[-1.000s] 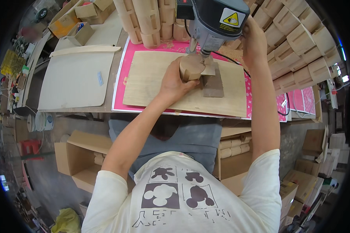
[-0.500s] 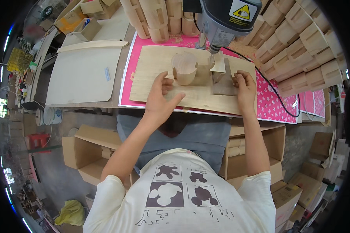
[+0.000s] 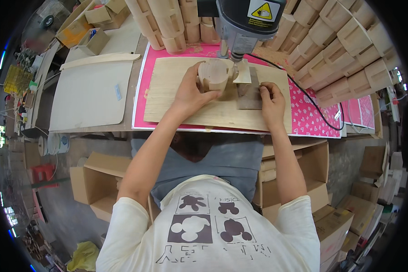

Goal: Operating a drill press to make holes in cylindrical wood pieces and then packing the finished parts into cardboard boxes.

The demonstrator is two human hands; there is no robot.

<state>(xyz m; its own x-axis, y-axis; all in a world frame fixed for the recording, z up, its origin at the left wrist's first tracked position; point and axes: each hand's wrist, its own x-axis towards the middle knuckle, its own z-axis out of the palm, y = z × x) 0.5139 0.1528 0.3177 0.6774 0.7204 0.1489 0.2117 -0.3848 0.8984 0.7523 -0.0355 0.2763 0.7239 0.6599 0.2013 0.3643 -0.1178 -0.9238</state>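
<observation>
My left hand [image 3: 190,94] is wrapped round the left and near sides of a pale round wooden cup [image 3: 213,75], thumb at its front. The cup stands on a light wooden board [image 3: 167,102]. Close to its right, a small curved pale piece [image 3: 243,74] sits below the spindle of a grey drill press [image 3: 244,37], over a flat brownish plate [image 3: 250,97]. At the plate's right edge is my right hand [image 3: 273,103], its fingers curled and pressed together. Whether anything small lies between those fingertips is hidden.
Tall stacks of notched wooden cups [image 3: 344,50] rise behind and to the right. A black cord [image 3: 303,92] crosses the pink patterned cover [image 3: 308,115]. A pale sheet [image 3: 90,90] lies left, near a small open box [image 3: 94,43]. Cardboard boxes [image 3: 105,170] stand below the bench.
My left hand has gone from open beside the cup to closed round it. My right hand's fingertips have come to the plate's edge. The whole view has shifted slightly.
</observation>
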